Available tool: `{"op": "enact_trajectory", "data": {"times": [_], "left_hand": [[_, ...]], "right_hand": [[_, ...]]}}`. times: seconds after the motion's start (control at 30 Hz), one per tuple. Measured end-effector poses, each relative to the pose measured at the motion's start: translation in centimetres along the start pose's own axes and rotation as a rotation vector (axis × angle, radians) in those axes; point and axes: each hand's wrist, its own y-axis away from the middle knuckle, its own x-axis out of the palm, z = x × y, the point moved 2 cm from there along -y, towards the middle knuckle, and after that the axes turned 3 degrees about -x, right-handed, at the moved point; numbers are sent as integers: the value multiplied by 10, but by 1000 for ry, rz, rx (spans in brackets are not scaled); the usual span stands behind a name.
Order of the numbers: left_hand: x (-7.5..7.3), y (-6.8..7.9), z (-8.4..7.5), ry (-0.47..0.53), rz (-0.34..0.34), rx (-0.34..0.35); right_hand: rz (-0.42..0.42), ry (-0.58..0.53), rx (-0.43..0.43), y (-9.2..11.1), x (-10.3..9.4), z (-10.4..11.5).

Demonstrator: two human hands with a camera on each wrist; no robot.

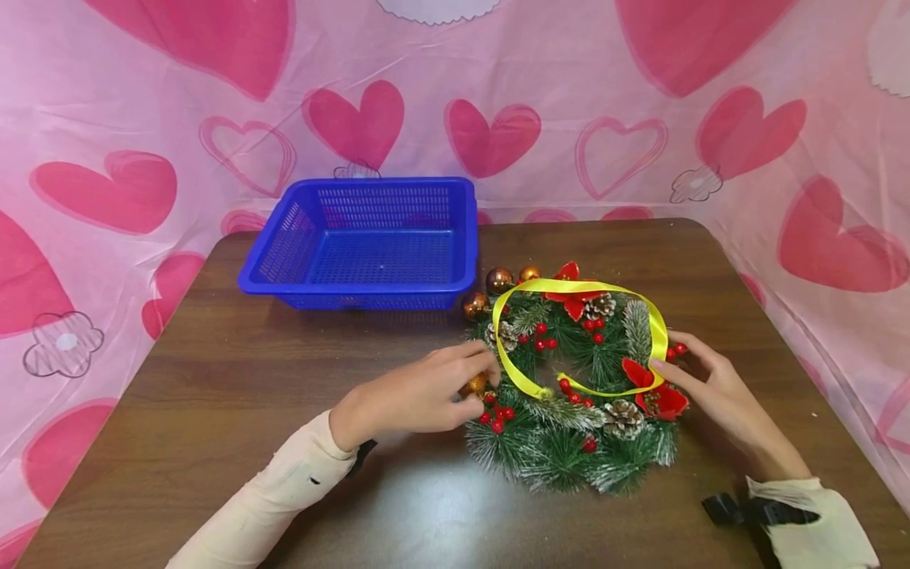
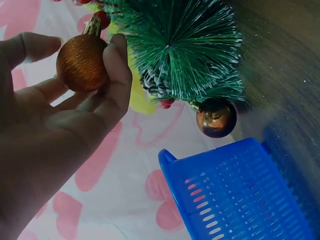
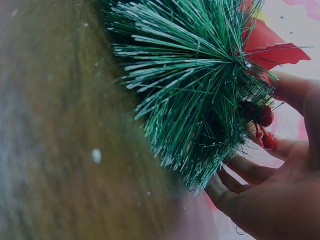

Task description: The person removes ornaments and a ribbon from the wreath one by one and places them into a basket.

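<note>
A green Christmas wreath (image 1: 562,450) lies on the table, dressed with frosted sprigs, pine cones, red berries, red flowers and copper baubles. Over it loops a yellow ribbon (image 1: 509,359). My left hand (image 1: 434,387) is at the wreath's left side, fingers curled round a glittery orange bauble (image 2: 82,62) with a gold cap; in the left wrist view the thumb stands a little off it. On the right side, my right hand (image 1: 718,395) holds the wreath's edge, thumb by the ribbon and red flower (image 1: 664,401). Its fingers reach behind the needles and red berries (image 3: 267,140).
A blue plastic basket (image 1: 359,288) with slotted walls stands at the back left of the brown table (image 1: 235,395). Shiny copper baubles (image 1: 499,280) at the wreath's upper left sit close to the basket's corner. Behind hangs a pink cloth (image 1: 554,71) with hearts.
</note>
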Motion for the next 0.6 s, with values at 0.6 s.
{"op": "enact_trajectory", "data": {"times": [0.6], "left_hand": [[8, 0, -7, -303, -153, 133]], "right_hand": [[7, 1, -10, 0, -1, -1]]}}
